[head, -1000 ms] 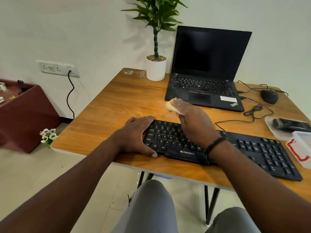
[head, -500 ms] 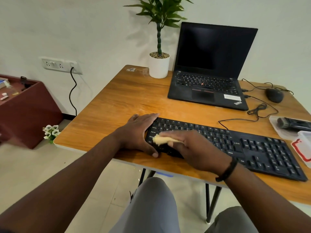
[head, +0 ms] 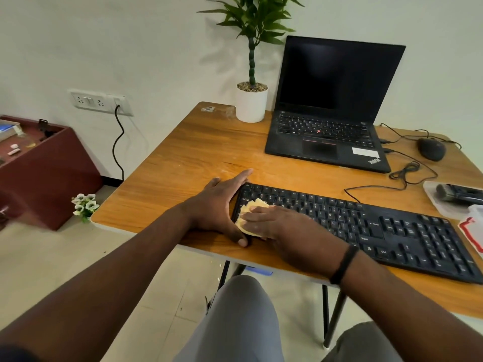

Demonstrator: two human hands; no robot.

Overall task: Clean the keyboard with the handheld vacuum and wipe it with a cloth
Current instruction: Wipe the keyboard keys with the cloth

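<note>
A yellow cloth (head: 251, 216) is pressed flat onto the left end of the black keyboard (head: 360, 226) by the right hand (head: 282, 226), its fingers (head: 254, 218) nearly straight, while that end is braced on the desk (head: 183, 165) by the left hand (head: 222, 205), fingers extended along the edge.

The laptop (head: 326, 131) reads "ThinkPad"; the keyboard (head: 366, 228) keys show "Shift", "Ctrl".
</note>
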